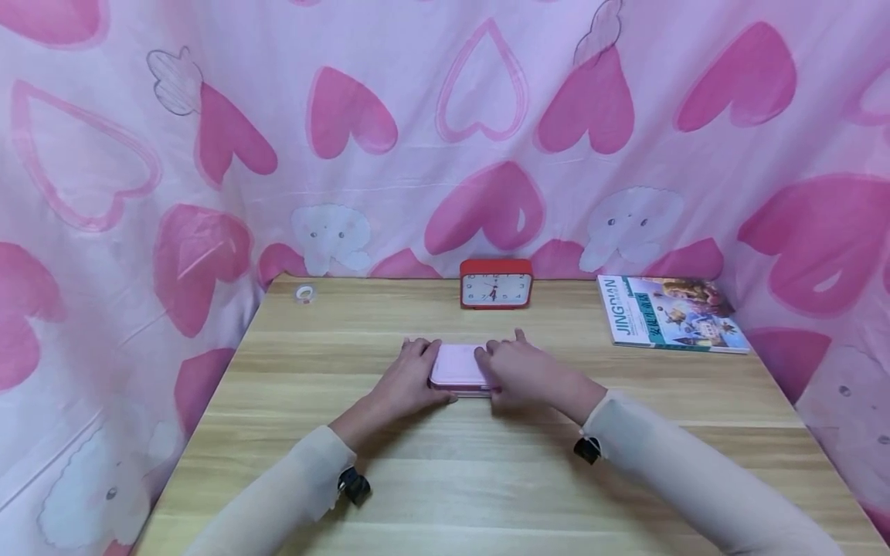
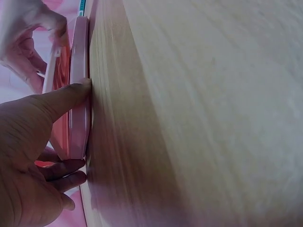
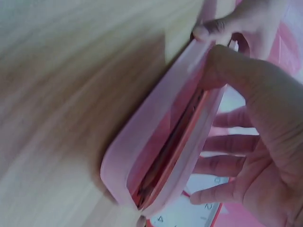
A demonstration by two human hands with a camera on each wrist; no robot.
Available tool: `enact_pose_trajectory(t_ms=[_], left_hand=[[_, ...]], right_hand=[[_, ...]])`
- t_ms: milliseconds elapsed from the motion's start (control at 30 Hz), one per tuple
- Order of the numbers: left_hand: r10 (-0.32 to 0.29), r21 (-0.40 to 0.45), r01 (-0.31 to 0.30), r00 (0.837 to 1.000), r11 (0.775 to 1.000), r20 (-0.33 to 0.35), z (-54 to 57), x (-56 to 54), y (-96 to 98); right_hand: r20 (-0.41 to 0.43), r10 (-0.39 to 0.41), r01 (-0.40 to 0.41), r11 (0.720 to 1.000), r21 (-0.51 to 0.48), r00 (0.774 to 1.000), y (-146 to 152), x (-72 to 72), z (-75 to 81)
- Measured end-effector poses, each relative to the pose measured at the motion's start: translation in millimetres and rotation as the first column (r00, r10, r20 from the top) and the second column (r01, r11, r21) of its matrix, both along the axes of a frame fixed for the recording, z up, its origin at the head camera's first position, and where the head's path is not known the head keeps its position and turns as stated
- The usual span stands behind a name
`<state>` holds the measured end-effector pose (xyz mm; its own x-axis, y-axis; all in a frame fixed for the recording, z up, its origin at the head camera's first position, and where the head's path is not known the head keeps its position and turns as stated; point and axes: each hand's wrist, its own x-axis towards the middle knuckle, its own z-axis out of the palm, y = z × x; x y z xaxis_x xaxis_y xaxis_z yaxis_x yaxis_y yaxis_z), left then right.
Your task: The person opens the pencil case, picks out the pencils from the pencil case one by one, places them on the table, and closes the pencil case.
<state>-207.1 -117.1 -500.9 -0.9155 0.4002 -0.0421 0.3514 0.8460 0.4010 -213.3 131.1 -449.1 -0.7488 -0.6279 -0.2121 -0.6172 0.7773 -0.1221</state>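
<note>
A flat pink case (image 1: 459, 364) lies on the wooden table in front of me, its lid raised a little along the near side. My left hand (image 1: 410, 378) grips the case's left end, with the thumb on the front edge of the base (image 2: 79, 123) and the other fingers around the far corner. At the right end, my right hand (image 1: 524, 371) pinches the lid (image 3: 176, 182), its thumb in the gap and its fingers behind the lid. Through the gap a reddish-orange inner side (image 3: 177, 153) shows; the rest of the inside is hidden.
Behind the case stands a red alarm clock (image 1: 496, 284). A magazine (image 1: 670, 313) lies at the back right of the table (image 1: 445, 479), and a small white tape roll (image 1: 304, 293) sits at the back left. Pink heart-patterned curtain (image 1: 389, 177) hangs around the table.
</note>
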Motion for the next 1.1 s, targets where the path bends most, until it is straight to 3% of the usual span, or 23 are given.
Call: enact_pose_trajectory(t_ms=[267, 433, 667, 867, 1000, 1100], left_hand=[[-0.003, 0.087, 0.005, 1.000, 0.996, -0.018, 0.9, 1.3, -2.4], [0.021, 0.095, -0.019, 1.000, 0.995, -0.015, -0.1, 0.5, -3.0], [0.063, 0.108, -0.064, 0.998, 0.992, 0.011, -2.8, 5.4, -4.2], [0.109, 0.091, -0.108, 0.994, 0.990, -0.005, -3.9, 7.2, -3.0], [0.127, 0.075, -0.125, 0.992, 0.989, -0.020, -4.9, 8.2, -2.7], [0.134, 0.070, -0.132, 0.990, 0.989, -0.031, -5.4, 8.9, -2.7]], right_hand=[[0.088, 0.003, 0.014, 0.981, -0.195, 0.996, 21.6, -11.7, 4.4], [0.121, -0.021, 0.051, 0.966, -0.252, 0.992, 28.9, -14.8, 4.0], [0.132, -0.004, 0.045, 0.952, -0.304, 0.991, 34.6, -14.7, 5.4], [0.131, -0.007, 0.063, 0.901, -0.428, 0.991, 43.1, -20.7, -0.3], [0.144, -0.088, 0.149, 0.854, -0.499, 0.986, 47.7, -23.9, -4.6], [0.100, -0.165, 0.192, 0.812, -0.552, 0.981, 49.2, -26.2, -7.4]])
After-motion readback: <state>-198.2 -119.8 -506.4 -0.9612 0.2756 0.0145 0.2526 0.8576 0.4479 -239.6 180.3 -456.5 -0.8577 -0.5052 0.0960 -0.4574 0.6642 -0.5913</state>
